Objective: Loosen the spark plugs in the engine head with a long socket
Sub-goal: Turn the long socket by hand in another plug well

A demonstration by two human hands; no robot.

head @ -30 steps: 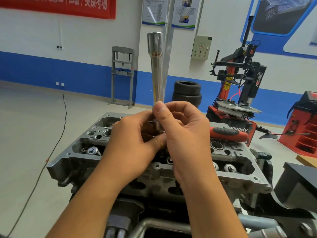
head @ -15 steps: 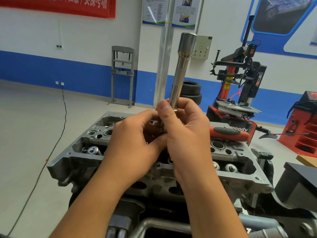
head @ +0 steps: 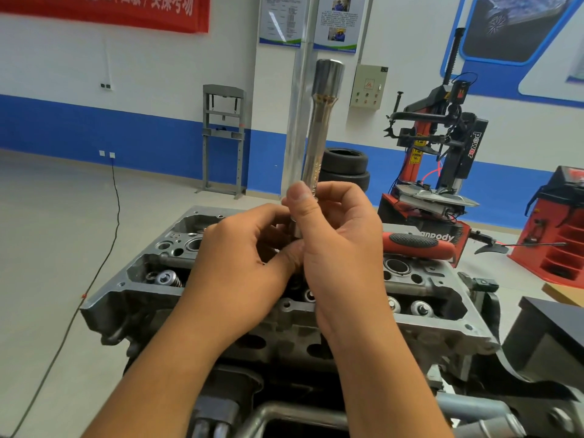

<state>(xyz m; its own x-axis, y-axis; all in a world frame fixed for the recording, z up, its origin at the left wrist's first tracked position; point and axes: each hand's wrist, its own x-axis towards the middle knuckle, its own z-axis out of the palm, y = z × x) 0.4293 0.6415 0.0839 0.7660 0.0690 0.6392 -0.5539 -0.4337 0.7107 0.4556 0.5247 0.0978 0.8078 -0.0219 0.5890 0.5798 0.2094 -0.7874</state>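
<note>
We hold the long polished steel socket (head: 319, 131) upright above the grey cast-aluminium engine head (head: 284, 311), wide end up.

Our right hand (head: 341, 248) has thumb and fingers curled round the socket's lower shaft. Our left hand (head: 243, 263) has fingers curled in at the socket's bottom end; we cannot tell exactly what they pinch there. A red-and-black rubber-grip tool handle (head: 417, 245) sticks out past our right hand over the head. A red tyre changer (head: 442, 159) and stacked black tyres (head: 344, 169) stand behind.
</note>
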